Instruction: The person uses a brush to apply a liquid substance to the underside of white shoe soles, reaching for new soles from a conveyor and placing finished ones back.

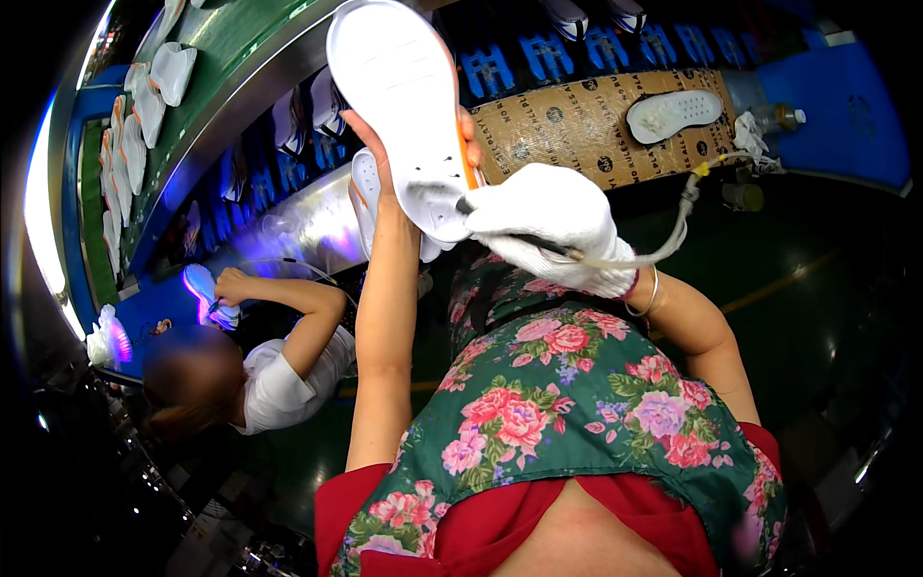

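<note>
Grip: the bare left hand (385, 159) is closed around the edge of a white shoe sole (404, 106), fingers on its left rim and the thumb tip showing at the right rim, holding it tilted up at upper centre of the frame with its flat underside toward the camera. The right hand (553, 226), in a white cloth glove, is closed on a thin dark-tipped tool (524, 240) whose point meets the heel end of the sole; a pale hose (673, 236) runs from the tool toward the upper right.

Handling: the sole looks light and somewhat flexible, with a smooth moulded face that may slip; a hold across its narrow waist or along both rims seems soundest.

Below, at lower centre, lies a floral apron (577, 413) over a red garment.

At mid left, a co-worker in a white shirt (284, 380) reaches toward a violet-lit spot.

Farther up, a brown cardboard sheet (577, 125) on the bench carries another white sole (673, 113). A green conveyor belt (226, 48) at upper left bears more white soles.

Hidden: the tool's body is covered by the glove, its kind unclear; the sole's orange edge is only partly visible; frame margins are dark.
</note>
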{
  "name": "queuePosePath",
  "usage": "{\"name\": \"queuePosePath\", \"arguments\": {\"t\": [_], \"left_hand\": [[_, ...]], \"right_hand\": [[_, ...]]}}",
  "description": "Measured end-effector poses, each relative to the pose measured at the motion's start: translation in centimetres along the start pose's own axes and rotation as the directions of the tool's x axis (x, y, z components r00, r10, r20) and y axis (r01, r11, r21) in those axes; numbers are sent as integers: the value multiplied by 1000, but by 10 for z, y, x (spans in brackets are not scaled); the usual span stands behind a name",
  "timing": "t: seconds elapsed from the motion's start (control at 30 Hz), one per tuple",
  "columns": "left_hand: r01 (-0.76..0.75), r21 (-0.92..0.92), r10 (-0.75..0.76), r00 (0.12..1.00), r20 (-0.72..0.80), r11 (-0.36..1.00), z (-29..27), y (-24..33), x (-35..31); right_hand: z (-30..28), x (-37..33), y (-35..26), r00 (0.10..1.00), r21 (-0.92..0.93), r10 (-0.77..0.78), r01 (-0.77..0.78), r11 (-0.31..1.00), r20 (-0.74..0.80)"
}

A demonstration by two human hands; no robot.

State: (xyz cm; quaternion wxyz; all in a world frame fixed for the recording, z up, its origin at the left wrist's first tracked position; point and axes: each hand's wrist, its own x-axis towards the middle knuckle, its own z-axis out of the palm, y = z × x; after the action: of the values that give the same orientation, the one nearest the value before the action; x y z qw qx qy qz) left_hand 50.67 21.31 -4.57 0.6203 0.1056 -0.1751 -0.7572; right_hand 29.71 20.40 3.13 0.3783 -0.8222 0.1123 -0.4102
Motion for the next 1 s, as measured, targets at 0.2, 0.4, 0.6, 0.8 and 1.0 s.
{"name": "queuePosePath", "arguments": {"t": [0.2, 0.4, 0.6, 0.8, 1.0], "left_hand": [[75, -22, -71, 987, 141, 997, -7, 4, 12], [281, -77, -257, 939, 230, 957, -7, 10, 13], [392, 82, -400, 904, 147, 916, -15, 17, 17], [404, 494, -298, 912, -281, 770, -20, 19, 15], [550, 826, -391, 792, -468, 126, 24, 35, 26]], "right_hand": [[14, -16, 2, 992, -54, -76, 82, 995, 104], [2, -1, 0, 999, 39, 35, -36, 999, 37], [19, -16, 5, 982, 43, -74, 67, 997, 175], [14, -6, 5, 991, 7, 22, -23, 1000, 130], [25, -16, 4, 977, 104, -20, -2, 995, 211]]}}
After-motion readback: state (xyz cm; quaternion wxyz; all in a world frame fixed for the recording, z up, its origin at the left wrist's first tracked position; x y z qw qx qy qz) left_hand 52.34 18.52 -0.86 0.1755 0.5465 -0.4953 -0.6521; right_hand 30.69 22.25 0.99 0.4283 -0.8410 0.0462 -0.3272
